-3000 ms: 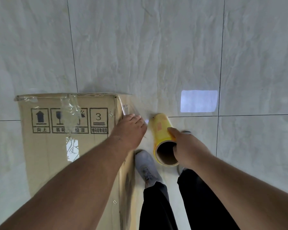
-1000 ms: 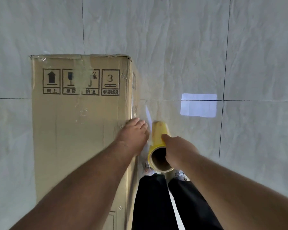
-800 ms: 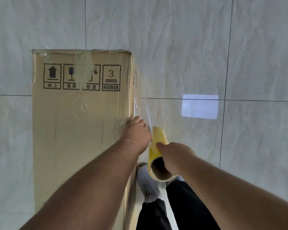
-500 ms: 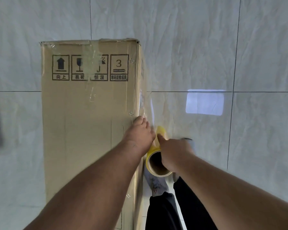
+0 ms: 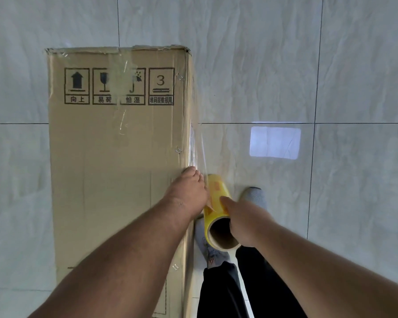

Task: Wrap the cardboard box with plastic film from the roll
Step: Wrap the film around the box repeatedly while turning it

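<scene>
Film (image 5: 197, 145) is being drawn in a thin, glossy, wrinkled sheet from the yellow roll (image 5: 216, 198) to the right edge of the cardboard box (image 5: 115, 157), which is lying flat on the pale, marbled floor tiles (image 5: 274, 65). The sheet is being pressed against that edge by the left hand (image 5: 189, 193), its fingers lying nearly straight and flat on the cardboard rather than curled round anything. Just right of the box, the roll is being held by the right hand (image 5: 244, 223), whose grip is clamped on it with fingers hooked into the open brown core and the thumb laid along the yellow outside. Slippage is judged the main risk: the film is being anchored only by hand pressure on smooth, matte cardboard, so a hard pull on the roll could peel it free or bunch it into a rope. Tearing against the box's sharp far corner is also thought possible. Printed handling symbols (image 5: 118, 86) and a crinkled strip of clear tape (image 5: 124, 106) are being shown on the box's top face. Grey shoes (image 5: 254, 198) are being planted close beside the roll, where a trip could be caused.
</scene>
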### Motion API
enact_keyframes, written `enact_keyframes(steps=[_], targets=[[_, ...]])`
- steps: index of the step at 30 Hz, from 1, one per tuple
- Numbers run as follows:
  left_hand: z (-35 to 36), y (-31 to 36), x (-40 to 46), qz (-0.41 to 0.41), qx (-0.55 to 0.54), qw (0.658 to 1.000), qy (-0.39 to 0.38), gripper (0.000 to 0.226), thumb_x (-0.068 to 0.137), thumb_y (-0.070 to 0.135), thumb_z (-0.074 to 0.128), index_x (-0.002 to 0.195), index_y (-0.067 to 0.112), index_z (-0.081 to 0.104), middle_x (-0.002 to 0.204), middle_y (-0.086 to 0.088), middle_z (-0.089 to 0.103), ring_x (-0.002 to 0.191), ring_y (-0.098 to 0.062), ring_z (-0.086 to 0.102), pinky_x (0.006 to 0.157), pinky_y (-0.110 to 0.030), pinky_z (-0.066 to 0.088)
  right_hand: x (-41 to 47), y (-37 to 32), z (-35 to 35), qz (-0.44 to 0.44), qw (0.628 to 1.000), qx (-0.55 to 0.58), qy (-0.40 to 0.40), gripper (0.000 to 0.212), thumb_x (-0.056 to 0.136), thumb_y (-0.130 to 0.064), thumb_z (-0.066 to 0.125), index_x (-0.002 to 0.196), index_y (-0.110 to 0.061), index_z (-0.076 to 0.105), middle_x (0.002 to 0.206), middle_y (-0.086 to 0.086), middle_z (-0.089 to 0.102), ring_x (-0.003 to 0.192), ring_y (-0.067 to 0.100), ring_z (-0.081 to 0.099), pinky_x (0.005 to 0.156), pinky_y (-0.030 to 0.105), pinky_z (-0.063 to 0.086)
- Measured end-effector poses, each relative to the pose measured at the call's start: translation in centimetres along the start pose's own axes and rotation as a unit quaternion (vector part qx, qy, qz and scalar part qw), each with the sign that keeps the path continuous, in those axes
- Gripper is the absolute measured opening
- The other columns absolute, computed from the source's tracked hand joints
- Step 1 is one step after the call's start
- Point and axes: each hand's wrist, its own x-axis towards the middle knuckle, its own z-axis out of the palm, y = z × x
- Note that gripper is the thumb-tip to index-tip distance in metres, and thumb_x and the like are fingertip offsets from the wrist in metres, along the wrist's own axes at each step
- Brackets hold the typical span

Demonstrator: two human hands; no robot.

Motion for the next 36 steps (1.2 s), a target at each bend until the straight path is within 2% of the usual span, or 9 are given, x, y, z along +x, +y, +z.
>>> enact_keyframes(steps=[5, 8, 11, 16, 21, 24, 27, 32, 36], targets=[[0.4, 0.9, 0.0, 0.004, 0.041, 0.999, -0.014, 0.047, 0.104, 0.028, 0.047, 0.146, 0.009, 0.053, 0.153, -0.021, 0.048, 0.145, -0.041, 0.037, 0.124, -0.056, 0.011, 0.3, -2.7, 0.5, -0.074, 0.983, -0.160, -0.053, 0.063, 0.098, -0.009, 0.051, 0.157, -0.024, 0.035, 0.121, 0.013, 0.064, 0.110, 0.039, 0.066, 0.074, 0.042, 0.048], [1.5, 1.9, -0.8, 0.028, 0.016, 0.999, -0.010, 0.043, 0.099, 0.026, 0.051, 0.138, 0.012, 0.062, 0.144, -0.017, 0.056, 0.137, -0.038, 0.044, 0.121, -0.052, 0.015, 1.1, -4.8, 0.3, -0.076, 0.975, -0.194, -0.075, 0.033, 0.101, -0.009, 0.050, 0.131, -0.013, 0.062, 0.121, 0.010, 0.068, 0.110, 0.035, 0.067, 0.074, 0.039, 0.046], [2.3, 2.7, -2.1, 0.035, -0.002, 0.999, 0.012, 0.040, 0.096, 0.020, 0.050, 0.132, 0.012, 0.064, 0.135, -0.014, 0.061, 0.130, -0.033, 0.049, 0.117, -0.045, 0.022, 0.7, -4.8, 1.1, -0.080, 0.976, -0.199, -0.045, 0.025, 0.100, -0.011, 0.049, 0.121, -0.014, 0.062, 0.114, 0.008, 0.071, 0.104, 0.033, 0.069, 0.070, 0.038, 0.043], [2.3, 2.7, -2.0, 0.032, 0.003, 0.999, 0.029, 0.040, 0.104, 0.027, 0.044, 0.140, 0.013, 0.051, 0.144, -0.018, 0.056, 0.136, -0.033, 0.048, 0.116, -0.046, 0.023, -1.1, -2.3, 4.6, 0.075, 0.988, 0.110, 0.073, 0.043, 0.095, -0.023, 0.052, 0.136, -0.024, 0.041, 0.117, 0.005, 0.066, 0.099, 0.034, 0.066, 0.072, 0.036, 0.045], [2.2, 3.6, -2.3, 0.026, -0.001, 0.999, 0.034, 0.048, 0.107, 0.029, 0.038, 0.152, 0.013, 0.045, 0.167, -0.019, 0.026, 0.153, -0.037, 0.023, 0.124, -0.053, 0.010, -1.2, -2.5, 7.0, 0.173, 0.892, 0.419, -0.001, 0.066, 0.098, -0.009, 0.040, 0.158, -0.036, 0.028, 0.114, 0.014, 0.061, 0.063, 0.028, 0.075, 0.059, 0.045, 0.066], [3.0, 3.9, -2.8, 0.052, -0.032, 0.997, 0.050, 0.049, 0.108, 0.028, 0.036, 0.154, 0.012, 0.043, 0.170, -0.013, 0.018, 0.157, -0.032, 0.013, 0.127, -0.051, 0.002, -0.9, -2.5, 7.0, 0.137, 0.937, 0.320, 0.023, 0.068, 0.096, -0.009, 0.041, 0.158, -0.032, 0.028, 0.116, 0.012, 0.063, 0.081, 0.030, 0.074, 0.069, 0.044, 0.066], [3.8, 3.9, -3.4, 0.058, -0.036, 0.995, 0.072, 0.046, 0.105, 0.025, 0.039, 0.146, 0.008, 0.052, 0.159, -0.016, 0.041, 0.151, -0.033, 0.031, 0.126, -0.048, 0.009, -0.4, -2.2, 6.6, 0.113, 0.973, 0.199, 0.029, 0.063, 0.098, -0.014, 0.047, 0.158, -0.028, 0.030, 0.114, 0.010, 0.062, 0.090, 0.028, 0.059, 0.074, 0.034, 0.052], [3.8, 4.2, -3.9, 0.063, -0.015, 0.996, 0.060, 0.033, 0.097, 0.023, 0.052, 0.124, 0.017, 0.070, 0.134, -0.009, 0.065, 0.130, -0.030, 0.052, 0.117, -0.046, 0.025, -0.8, -3.1, 6.0, 0.055, 0.997, 0.052, 0.009, 0.043, 0.097, -0.014, 0.053, 0.139, -0.020, 0.042, 0.116, 0.011, 0.064, 0.103, 0.034, 0.066, 0.071, 0.038, 0.048], [3.6, 4.7, -4.0, 0.052, -0.028, 0.996, 0.070, 0.027, 0.096, 0.022, 0.051, 0.113, 0.020, 0.072, 0.121, -0.004, 0.068, 0.122, -0.028, 0.055, 0.112, -0.045, 0.029, -1.0, -4.7, 6.2, 0.015, 0.998, -0.055, -0.021, 0.059, 0.098, -0.010, 0.056, 0.153, -0.017, 0.035, 0.127, 0.010, 0.062, 0.117, 0.035, 0.063, 0.073, 0.042, 0.043]])
